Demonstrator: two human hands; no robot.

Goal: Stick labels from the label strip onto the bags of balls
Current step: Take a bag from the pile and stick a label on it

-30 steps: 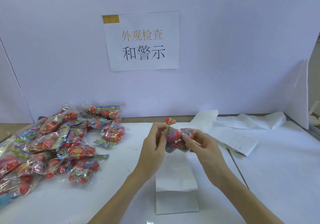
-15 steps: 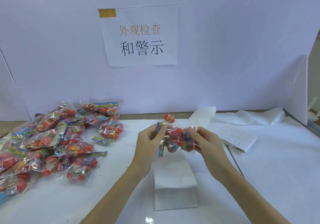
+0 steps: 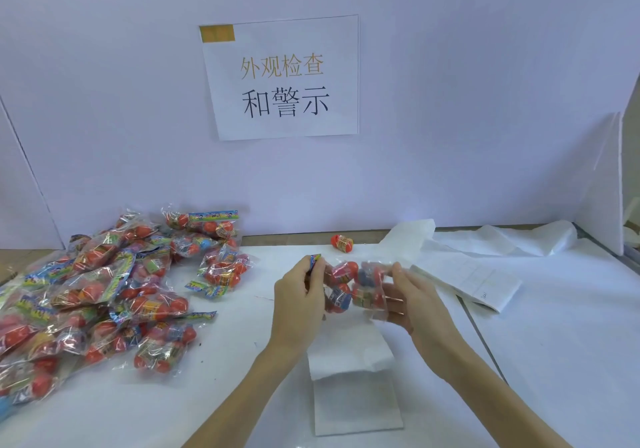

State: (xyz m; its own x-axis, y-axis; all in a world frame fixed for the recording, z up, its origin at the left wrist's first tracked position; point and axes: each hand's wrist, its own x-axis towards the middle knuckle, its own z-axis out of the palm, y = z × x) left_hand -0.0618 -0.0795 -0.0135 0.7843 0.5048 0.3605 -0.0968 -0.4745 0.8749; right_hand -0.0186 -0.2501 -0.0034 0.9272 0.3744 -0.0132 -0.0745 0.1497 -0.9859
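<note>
A clear plastic bag of red and blue balls [image 3: 356, 288] hangs above the table's middle, held between both hands. My left hand [image 3: 299, 295] grips its left end, at the coloured header card. My right hand [image 3: 408, 298] pinches the bag's right edge. The white label strip [image 3: 464, 274] runs from the back of the table to the right of my right hand. Its end with printed labels lies flat.
A pile of several bagged balls [image 3: 104, 292] covers the table's left side. One loose red ball [image 3: 341, 241] lies at the back edge. A white paper piece [image 3: 353, 378] lies under my hands. A white partition with a printed sign [image 3: 282, 79] stands behind.
The bag has been turned and stretched out sideways between my hands. My right hand has shifted a little to the right along the bag.
</note>
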